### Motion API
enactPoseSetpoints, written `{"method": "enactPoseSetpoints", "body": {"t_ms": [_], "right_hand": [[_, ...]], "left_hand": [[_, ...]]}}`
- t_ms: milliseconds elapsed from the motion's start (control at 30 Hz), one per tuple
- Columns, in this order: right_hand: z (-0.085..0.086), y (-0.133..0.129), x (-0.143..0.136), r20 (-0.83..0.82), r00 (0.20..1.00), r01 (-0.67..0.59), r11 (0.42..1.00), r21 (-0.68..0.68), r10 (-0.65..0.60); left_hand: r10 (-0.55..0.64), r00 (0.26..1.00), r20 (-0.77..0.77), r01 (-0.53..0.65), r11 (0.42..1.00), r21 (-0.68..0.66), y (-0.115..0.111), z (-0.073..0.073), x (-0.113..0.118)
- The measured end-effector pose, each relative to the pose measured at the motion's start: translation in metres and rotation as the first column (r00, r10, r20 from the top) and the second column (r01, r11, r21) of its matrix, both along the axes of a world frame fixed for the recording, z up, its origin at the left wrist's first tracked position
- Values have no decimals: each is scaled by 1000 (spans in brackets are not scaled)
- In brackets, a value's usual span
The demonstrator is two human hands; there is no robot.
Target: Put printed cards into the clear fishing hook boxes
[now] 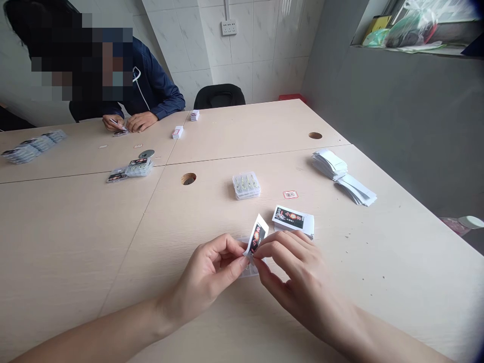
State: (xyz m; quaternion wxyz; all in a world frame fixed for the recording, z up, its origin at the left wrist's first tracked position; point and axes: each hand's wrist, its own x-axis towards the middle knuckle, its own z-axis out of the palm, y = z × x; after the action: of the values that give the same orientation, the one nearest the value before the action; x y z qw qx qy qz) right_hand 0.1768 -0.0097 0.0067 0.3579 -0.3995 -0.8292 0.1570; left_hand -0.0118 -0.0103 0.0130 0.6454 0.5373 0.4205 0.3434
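A white label with a black printed panel stands tilted between my two hands. My left hand pinches its lower end between thumb and forefinger. The fingertips of my right hand close on the same label's lower right side. Beneath the fingertips a clear plastic box lies on the table, partly hidden by both hands. Just beyond my right hand is a stack of printed labels. Farther back sit stacked clear boxes with small metallic pieces inside.
Piles of white paper strips lie at the right, near a small red-edged sticker. Filled boxes rest at the left, beside a cable hole. Across the table, a person in a dark blue jacket handles a small item.
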Motion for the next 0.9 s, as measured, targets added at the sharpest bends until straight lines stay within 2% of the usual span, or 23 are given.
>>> {"method": "enactPoseSetpoints", "body": {"t_ms": [100, 200, 333, 467, 900], "right_hand": [[2, -1, 1, -14, 1000, 5, 999, -52, -6], [2, -2, 2, -55, 998, 3, 987, -163, -12], [3, -2, 2, -147, 989, -38, 947, -320, -10], [3, 1, 2, -231, 973, -93, 907, -412, -5], [5, 5, 3, -269, 963, -109, 874, -474, -26]], "left_hand": [[4, 999, 43, -4, 1000, 1, -1, 1, 1], [13, 998, 66, -12, 1000, -5, -1, 1, 1], [0, 997, 83, 3, 999, -32, 0, 1, 1], [-31, 993, 115, 39, 997, -68, 2, 3, 1], [-12, 998, 69, 19, 995, -94, 4, 0, -1]]}}
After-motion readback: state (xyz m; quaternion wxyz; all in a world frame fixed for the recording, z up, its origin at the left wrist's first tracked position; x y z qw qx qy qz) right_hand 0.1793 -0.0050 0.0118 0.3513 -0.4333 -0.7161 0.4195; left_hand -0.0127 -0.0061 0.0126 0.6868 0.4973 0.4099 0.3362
